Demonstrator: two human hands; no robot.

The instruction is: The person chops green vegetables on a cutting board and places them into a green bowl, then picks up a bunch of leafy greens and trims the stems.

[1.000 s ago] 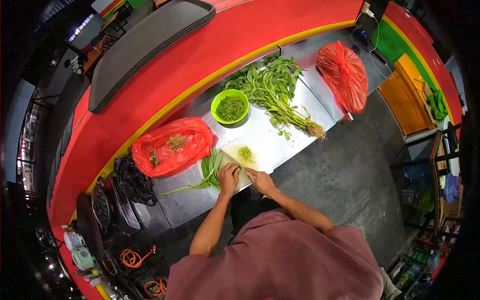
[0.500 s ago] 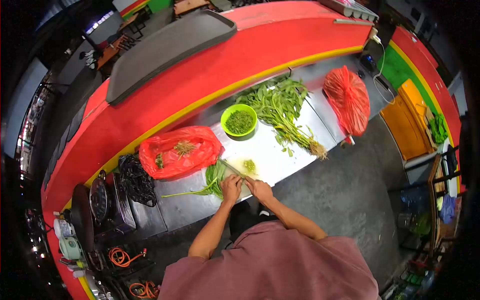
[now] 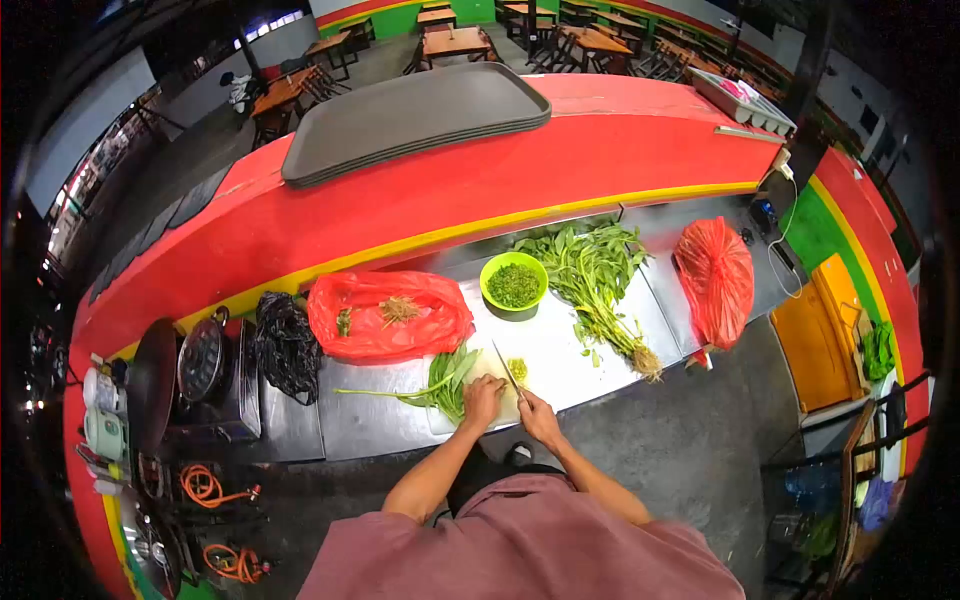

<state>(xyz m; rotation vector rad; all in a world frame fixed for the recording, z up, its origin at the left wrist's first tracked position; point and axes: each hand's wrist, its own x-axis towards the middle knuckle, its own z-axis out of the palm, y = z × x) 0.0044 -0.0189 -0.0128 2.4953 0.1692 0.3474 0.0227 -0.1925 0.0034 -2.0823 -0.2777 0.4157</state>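
Here's the right hand (image 3: pixel 540 417) clamped on the knife (image 3: pixel 507 364) at the cutting board (image 3: pixel 487 366), the left hand's (image 3: pixel 484 400) grip hard to tell, chopped greens (image 3: pixel 513 285) filling the green bowl (image 3: pixel 541 300), roots (image 3: pixel 400 310) in the open red bag (image 3: pixel 390 345).

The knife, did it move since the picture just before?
Yes. The knife has swung right in the picture, its tip now closer to the green bowl.
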